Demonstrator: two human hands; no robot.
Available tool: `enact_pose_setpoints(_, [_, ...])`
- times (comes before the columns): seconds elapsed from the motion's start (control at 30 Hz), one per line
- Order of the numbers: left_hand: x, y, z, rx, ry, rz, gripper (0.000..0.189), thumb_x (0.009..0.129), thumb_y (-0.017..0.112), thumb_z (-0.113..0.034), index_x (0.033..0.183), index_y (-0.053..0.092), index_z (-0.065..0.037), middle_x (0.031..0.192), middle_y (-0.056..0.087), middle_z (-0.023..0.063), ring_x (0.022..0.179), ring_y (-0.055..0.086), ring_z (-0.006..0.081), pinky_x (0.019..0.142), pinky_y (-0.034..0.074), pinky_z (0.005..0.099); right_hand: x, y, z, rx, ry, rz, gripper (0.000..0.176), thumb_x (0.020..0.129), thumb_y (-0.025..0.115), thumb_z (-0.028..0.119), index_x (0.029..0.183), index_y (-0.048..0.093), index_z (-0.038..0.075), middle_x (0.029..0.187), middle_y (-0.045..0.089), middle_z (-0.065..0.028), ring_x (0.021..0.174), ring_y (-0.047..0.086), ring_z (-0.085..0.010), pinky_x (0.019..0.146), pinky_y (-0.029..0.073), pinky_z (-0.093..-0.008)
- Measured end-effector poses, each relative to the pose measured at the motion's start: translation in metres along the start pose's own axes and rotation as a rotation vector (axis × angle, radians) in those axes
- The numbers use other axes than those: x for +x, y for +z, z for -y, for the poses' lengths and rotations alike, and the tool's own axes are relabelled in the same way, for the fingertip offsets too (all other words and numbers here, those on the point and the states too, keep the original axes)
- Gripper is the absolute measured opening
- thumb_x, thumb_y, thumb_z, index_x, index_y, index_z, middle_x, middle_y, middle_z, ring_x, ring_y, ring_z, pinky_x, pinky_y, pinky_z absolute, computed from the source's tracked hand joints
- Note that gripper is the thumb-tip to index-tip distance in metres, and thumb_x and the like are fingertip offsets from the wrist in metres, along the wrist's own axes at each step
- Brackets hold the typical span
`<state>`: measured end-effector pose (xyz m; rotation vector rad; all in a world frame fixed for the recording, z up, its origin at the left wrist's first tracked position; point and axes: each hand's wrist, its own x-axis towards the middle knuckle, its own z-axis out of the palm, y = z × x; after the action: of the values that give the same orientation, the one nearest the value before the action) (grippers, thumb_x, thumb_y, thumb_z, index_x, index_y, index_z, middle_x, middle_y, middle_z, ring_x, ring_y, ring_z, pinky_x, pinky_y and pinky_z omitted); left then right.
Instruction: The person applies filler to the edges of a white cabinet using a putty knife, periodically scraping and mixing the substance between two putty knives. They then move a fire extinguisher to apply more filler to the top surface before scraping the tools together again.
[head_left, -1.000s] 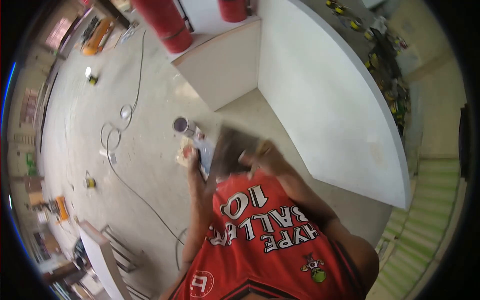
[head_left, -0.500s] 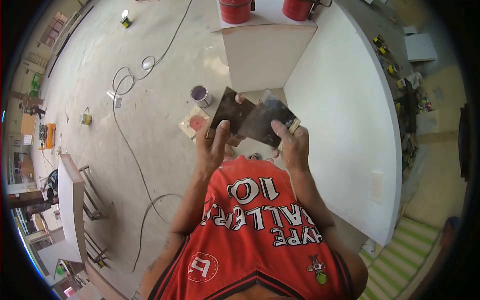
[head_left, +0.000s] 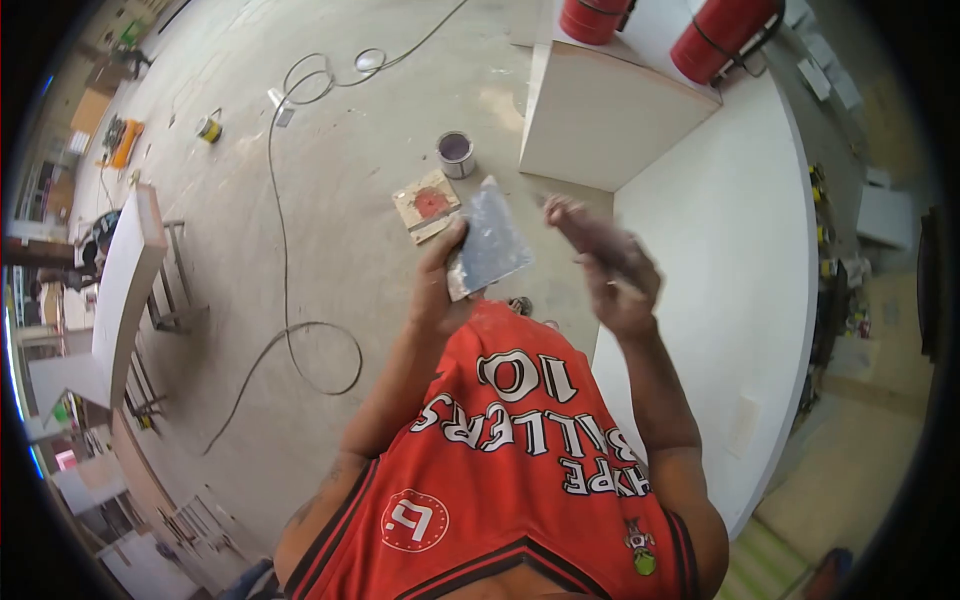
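My left hand (head_left: 440, 262) is closed around the edge of a flat metal putty spreader (head_left: 492, 240), thumb on top. Its broad face is tilted up and looks pale and shiny, with light smears. To the right, my closed right hand (head_left: 625, 292) grips a second putty spreader (head_left: 605, 240), turned so that its face looks narrow and dark. Motion blurs that spreader and the fingers around it. A gap separates the two spreaders. Beyond the left one, a board with red paste (head_left: 432, 204) lies on the floor beside an open can (head_left: 455, 153).
A white panel (head_left: 715, 290) stands close on my right, joined to a white box-like unit (head_left: 610, 120) bearing red containers (head_left: 708, 42). A hose (head_left: 283, 220) loops over the floor at left. Farther left stands a white panel on a metal frame (head_left: 132, 285).
The two spreaders were overlapping in front of me and are now apart. My right hand has moved right and turned its spreader. The whole view has shifted, too.
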<state>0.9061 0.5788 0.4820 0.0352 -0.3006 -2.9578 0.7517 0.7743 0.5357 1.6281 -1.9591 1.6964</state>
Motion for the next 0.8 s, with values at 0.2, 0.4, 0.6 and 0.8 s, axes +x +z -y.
enact_pose_setpoints(0.2, [-0.008,0.068,0.025,0.286,0.214,-0.560,0.026,0.097,0.057,-0.028,0.112,0.060,-0.007,0.098,0.069,0.0013,0.072,0.068,0.0083,0.046,0.050,0.0197,-0.019,0.022,0.023,-0.218,0.527,0.288,0.014,0.091,0.061,0.004,0.104,0.061,-0.003,0.095,0.065,-0.0219,0.078,0.065,-0.0384,0.065,0.053,-0.0405])
enact_pose_setpoints(0.4, [-0.043,0.059,0.028,0.121,0.162,-0.475,0.026,0.097,0.057,-0.028,0.118,0.058,-0.012,0.097,0.069,-0.0010,0.068,0.068,0.0049,0.042,0.045,0.0174,-0.027,0.077,0.051,-0.163,-0.096,-0.095,0.027,0.089,0.060,-0.005,0.117,0.060,-0.004,0.110,0.067,-0.0191,0.087,0.070,-0.0317,0.072,0.056,-0.0381])
enact_pose_setpoints(0.6, [-0.112,0.054,0.002,0.220,0.192,-0.437,0.036,0.098,0.054,-0.028,0.126,0.055,-0.005,0.101,0.069,0.0039,0.086,0.069,0.0142,0.074,0.057,0.0289,-0.051,0.088,0.104,-0.019,0.488,0.140,0.019,0.095,0.057,0.003,0.106,0.066,-0.010,0.085,0.073,-0.0154,0.077,0.071,-0.0188,0.069,0.054,-0.0315])
enact_pose_setpoints(0.8, [-0.177,0.031,0.013,0.185,0.256,-0.465,0.037,0.098,0.051,-0.025,0.122,0.056,0.003,0.104,0.068,0.0100,0.087,0.069,0.0182,0.080,0.056,0.0334,-0.085,0.131,0.125,-0.156,0.192,0.043,0.018,0.093,0.058,-0.001,0.108,0.064,-0.008,0.085,0.071,-0.0141,0.076,0.069,-0.0193,0.068,0.054,-0.0312])
